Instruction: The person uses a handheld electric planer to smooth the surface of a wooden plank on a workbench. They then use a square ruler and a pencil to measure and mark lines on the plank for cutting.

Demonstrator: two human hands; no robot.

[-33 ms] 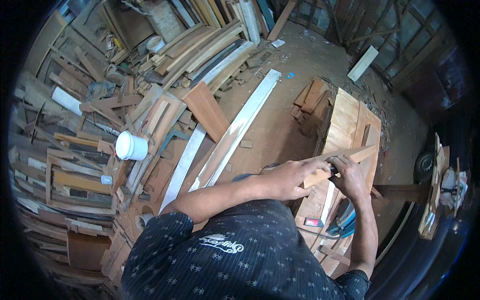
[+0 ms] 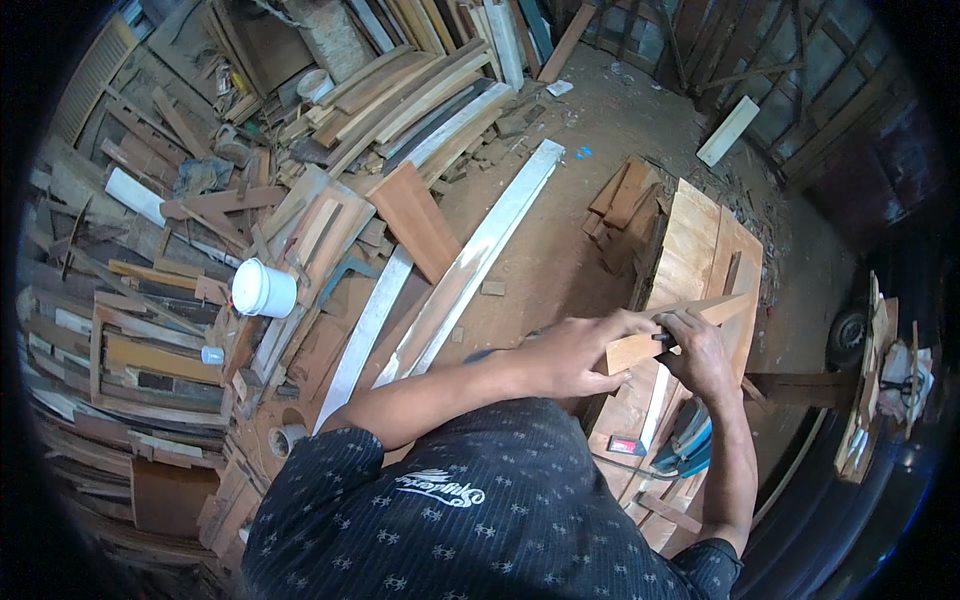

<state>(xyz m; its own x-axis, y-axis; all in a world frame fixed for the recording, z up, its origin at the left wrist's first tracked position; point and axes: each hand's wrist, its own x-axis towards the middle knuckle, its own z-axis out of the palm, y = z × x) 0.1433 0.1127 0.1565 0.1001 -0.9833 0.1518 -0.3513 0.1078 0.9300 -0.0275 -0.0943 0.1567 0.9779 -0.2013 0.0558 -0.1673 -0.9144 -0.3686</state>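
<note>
Right of centre, left hand (image 2: 570,355) grips the short pale wooden block (image 2: 672,332); right hand (image 2: 700,350) pinches a small dark tool (image 2: 662,339) against it. Block looks propped on the stacked light wooden boards (image 2: 700,240), so a slip could jab the fingers.

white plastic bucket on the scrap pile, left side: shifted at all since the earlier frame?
No. The round white plastic bucket sits in the same spot beside the long pale plank, with the same gap between them.

The person wore a dark navy short-sleeved shirt (image 2: 480,520) dotted with small pale motifs, a white script mark printed across it. Both forearms were bare, without gloves.
</note>
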